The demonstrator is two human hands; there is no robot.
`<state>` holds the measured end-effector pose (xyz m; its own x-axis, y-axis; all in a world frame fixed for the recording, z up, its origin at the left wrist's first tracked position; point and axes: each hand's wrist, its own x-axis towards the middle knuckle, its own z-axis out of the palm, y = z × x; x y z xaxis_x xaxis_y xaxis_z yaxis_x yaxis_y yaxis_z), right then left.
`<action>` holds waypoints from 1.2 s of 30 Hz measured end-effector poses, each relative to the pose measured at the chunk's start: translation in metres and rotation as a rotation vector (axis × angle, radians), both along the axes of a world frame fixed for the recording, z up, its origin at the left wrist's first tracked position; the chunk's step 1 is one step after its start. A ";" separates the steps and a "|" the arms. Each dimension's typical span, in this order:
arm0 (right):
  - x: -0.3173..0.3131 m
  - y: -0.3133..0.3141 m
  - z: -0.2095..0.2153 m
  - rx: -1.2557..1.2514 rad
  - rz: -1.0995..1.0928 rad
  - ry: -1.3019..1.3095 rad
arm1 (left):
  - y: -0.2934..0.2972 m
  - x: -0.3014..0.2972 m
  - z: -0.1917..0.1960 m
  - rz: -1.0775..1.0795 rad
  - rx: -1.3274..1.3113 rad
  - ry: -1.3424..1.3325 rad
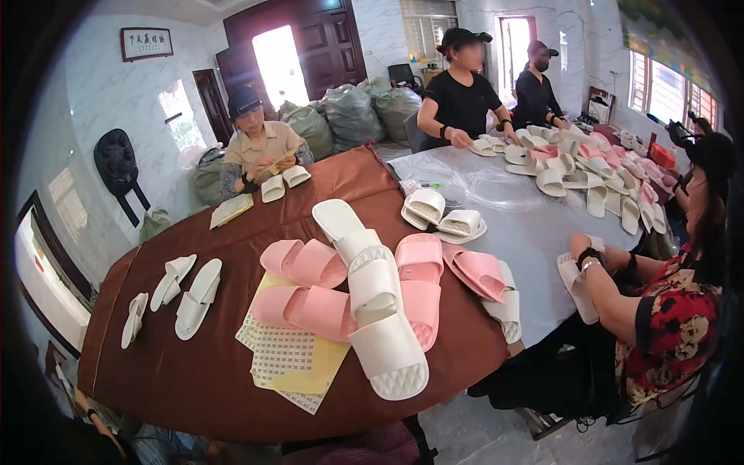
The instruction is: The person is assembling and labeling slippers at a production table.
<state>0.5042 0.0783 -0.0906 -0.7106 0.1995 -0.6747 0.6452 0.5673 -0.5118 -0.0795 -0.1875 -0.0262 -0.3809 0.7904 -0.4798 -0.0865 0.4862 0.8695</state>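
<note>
Neither of my hands can be made out with certainty. At the lower left rim a banded forearm (97, 422) shows in part; whose it is I cannot tell. On the brown-covered table (209, 380), nearest to me, several white slippers (389, 356) lie in an overlapping row. Pink slippers (306, 310) lie to both sides of that row. Under the left pink ones are yellow-backed sticker sheets (298, 360). Farther left rest three white slippers (199, 298), apart from the pile.
Across the table a person (263, 151) handles a yellow sheet beside two white slippers. On the grey table (535, 240) lies a heap of white and pink slippers (597, 167), with several co-workers around it. Bulging sacks (353, 116) stand behind. A purple mesh seat (372, 448) is below the near edge.
</note>
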 end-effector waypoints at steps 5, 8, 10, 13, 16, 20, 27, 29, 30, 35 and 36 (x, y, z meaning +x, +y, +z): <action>-0.001 0.020 0.017 -0.026 0.054 0.089 | 0.001 0.013 0.016 0.075 0.031 -0.040; -0.008 0.024 0.029 -0.046 0.079 0.133 | -0.001 0.012 0.023 0.112 0.044 -0.073; -0.013 0.026 0.038 -0.061 0.093 0.154 | -0.001 0.009 0.025 0.135 0.051 -0.104; -0.021 0.029 0.053 -0.077 0.105 0.180 | 0.004 0.005 0.026 0.160 0.065 -0.157; -0.036 0.032 0.070 -0.092 0.135 0.217 | -0.011 -0.042 -0.029 0.273 -0.048 -0.291; -0.054 0.033 0.090 -0.111 0.130 0.254 | 0.014 -0.057 -0.035 0.080 -0.072 -0.172; -0.101 0.030 0.119 -0.172 0.157 0.310 | 0.037 -0.042 -0.031 -0.304 -0.129 0.104; -0.113 0.031 0.127 -0.189 0.170 0.318 | 0.044 -0.030 -0.030 -0.409 -0.137 0.174; -0.119 0.030 0.130 -0.199 0.175 0.321 | 0.048 -0.024 -0.029 -0.462 -0.141 0.208; -0.143 0.021 0.135 -0.248 0.215 0.362 | 0.064 0.001 -0.010 -0.715 -0.163 0.403; -0.146 0.019 0.135 -0.259 0.226 0.372 | 0.065 0.007 -0.005 -0.763 -0.167 0.444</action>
